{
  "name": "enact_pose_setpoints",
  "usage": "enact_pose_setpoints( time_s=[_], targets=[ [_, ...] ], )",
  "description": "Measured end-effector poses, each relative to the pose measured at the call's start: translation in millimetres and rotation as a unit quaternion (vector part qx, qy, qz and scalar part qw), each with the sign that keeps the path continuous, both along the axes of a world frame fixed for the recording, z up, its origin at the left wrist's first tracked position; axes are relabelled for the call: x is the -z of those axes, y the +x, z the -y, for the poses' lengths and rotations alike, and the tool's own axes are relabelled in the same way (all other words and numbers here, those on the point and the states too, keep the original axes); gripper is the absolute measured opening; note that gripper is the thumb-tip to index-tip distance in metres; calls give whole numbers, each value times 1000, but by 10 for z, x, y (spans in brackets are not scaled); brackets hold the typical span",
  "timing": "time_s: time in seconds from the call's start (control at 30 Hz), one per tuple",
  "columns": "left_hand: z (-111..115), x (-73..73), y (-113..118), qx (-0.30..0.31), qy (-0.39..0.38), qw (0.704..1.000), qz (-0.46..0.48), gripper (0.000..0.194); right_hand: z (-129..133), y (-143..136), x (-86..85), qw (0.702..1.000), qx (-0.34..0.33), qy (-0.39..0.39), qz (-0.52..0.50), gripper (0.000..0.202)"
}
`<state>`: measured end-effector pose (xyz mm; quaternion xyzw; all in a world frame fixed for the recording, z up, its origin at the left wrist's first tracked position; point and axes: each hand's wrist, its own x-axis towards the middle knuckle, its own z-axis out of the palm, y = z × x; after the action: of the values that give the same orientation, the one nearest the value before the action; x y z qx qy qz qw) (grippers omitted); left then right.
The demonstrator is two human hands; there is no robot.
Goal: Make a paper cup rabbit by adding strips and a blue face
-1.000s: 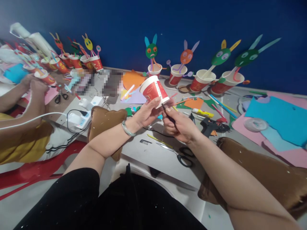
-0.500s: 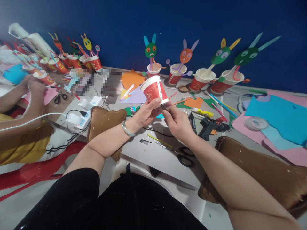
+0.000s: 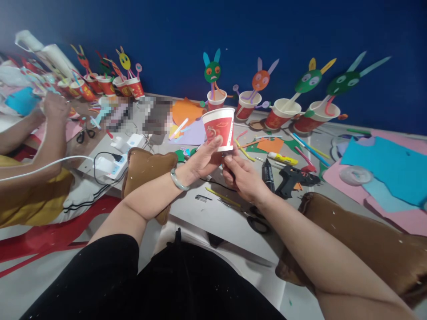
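Note:
A red and white paper cup [image 3: 220, 126] is held up over the table, rim uppermost and slightly tilted. My left hand [image 3: 204, 161] is closed around its lower part, thumb on the printed side. Just below the cup's base my right hand [image 3: 243, 173] is closed in a pinch; a small dark thing shows between thumb and fingers, mostly hidden, so its kind is unclear. Scissors [image 3: 258, 222] with black handles lie under my right wrist. A black marker [image 3: 267, 175] and a black glue gun [image 3: 289, 181] lie just right of that hand.
Several paper cups with rabbit-like paper figures [image 3: 260, 81] stand along the blue wall. Brown cushions [image 3: 150, 171] [image 3: 360, 240] lie at the table's front edge. Coloured paper [image 3: 383, 164] is at the right. A power strip [image 3: 116, 166] with cables stands left, near another person's arm [image 3: 53, 133].
The cup has turned more upright and moved slightly right and down in my left hand. My right hand has shifted a little lower. At the left, the other person's hands have risen.

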<state>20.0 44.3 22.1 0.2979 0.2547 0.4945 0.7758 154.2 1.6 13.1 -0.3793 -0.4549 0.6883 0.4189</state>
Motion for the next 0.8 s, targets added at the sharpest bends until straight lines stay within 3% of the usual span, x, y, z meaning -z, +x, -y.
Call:
enact_pose_setpoints(
  time_s=[0.17, 0.37, 0.63, 0.73, 0.8],
  targets=[
    [-44, -3, 14, 3, -24, 1000, 9, 40, 9, 5, -31, 1000, 8, -21, -11, 66],
    [-79, 37, -66, 6, 12, 1000, -8, 43, 9, 16, -57, 998, 15, -48, -29, 65],
    [-80, 36, -89, 7, 66, 997, -39, 60, -34, 112, -139, 991, -43, -109, -63, 50],
    [-65, 11, -58, 8, 52, 998, -35, 52, -37, 116, -117, 998, -21, -62, -13, 54],
    [-54, -11, -31, 10, 32, 999, -31, 48, -39, 119, -78, 996, 19, 30, 79, 54]
  ],
)
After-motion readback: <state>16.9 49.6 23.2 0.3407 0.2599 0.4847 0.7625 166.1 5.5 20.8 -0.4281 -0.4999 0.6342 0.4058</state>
